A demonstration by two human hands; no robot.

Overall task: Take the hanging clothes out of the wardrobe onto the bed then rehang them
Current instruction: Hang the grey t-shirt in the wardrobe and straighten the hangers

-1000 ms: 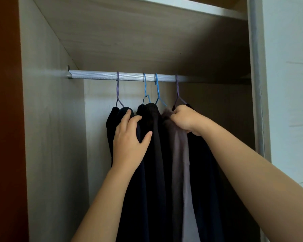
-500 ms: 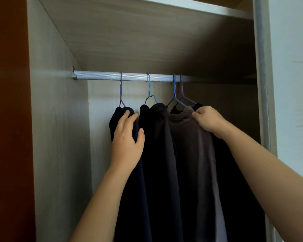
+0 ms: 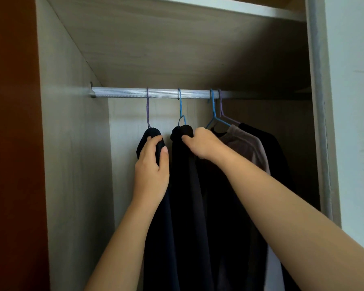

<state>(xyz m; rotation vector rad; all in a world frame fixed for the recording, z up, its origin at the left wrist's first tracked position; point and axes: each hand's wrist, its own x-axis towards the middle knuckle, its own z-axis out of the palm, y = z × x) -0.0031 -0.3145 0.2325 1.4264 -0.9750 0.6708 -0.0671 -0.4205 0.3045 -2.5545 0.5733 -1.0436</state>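
Observation:
Several garments hang on wire hangers from a silver rail (image 3: 122, 93) inside the open wardrobe. My left hand (image 3: 152, 171) grips the shoulder of the leftmost dark navy garment (image 3: 156, 238), which hangs on a purple hanger (image 3: 148, 108). My right hand (image 3: 202, 143) grips the top of the second, black garment (image 3: 189, 206) on a blue hanger (image 3: 180, 114). To the right hang a grey-mauve garment (image 3: 250, 143) on a blue hanger (image 3: 213, 110) and a dark garment (image 3: 277, 156) behind it on a purple hanger (image 3: 221, 106).
A pale wood side panel (image 3: 72, 164) bounds the wardrobe on the left, with a red-brown surface (image 3: 13, 143) beyond it. A shelf board (image 3: 177, 43) sits right above the rail. The wardrobe's right frame (image 3: 319, 122) and a white wall (image 3: 355, 101) stand at the right.
My right hand has left the grey-mauve garment and moved left onto the top of the black one. The grey-mauve garment now hangs further right. My left hand stays on the navy garment.

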